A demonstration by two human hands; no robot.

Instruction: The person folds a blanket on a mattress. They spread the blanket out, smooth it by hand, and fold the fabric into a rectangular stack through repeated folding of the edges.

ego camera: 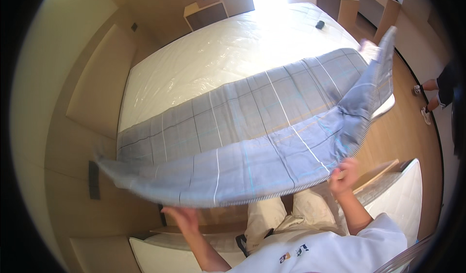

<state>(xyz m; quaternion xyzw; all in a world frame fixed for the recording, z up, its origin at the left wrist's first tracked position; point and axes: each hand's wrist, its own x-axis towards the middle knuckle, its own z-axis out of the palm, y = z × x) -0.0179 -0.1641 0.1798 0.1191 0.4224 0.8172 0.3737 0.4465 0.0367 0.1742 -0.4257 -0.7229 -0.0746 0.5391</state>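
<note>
A grey-blue plaid pad (236, 116) with a black-and-white striped edge binding spreads across the near part of a plastic-wrapped mattress (174, 80). Its near side is lifted off the bed and curves toward me, and its ends are blurred. My right hand (344, 178) is closed on the striped edge near the right corner. At the same edge, further left, is my left hand (184, 218); its fingers are partly hidden by the cloth, so I cannot tell how firmly it grips.
Behind me, another wrapped mattress (397, 200) stands low. A small black object (320, 24) lies on the bed's far right. A wooden cabinet (338, 5) stands beyond, with a nightstand (207, 15) at the far left. Another person's legs (431, 94) show at the right wall.
</note>
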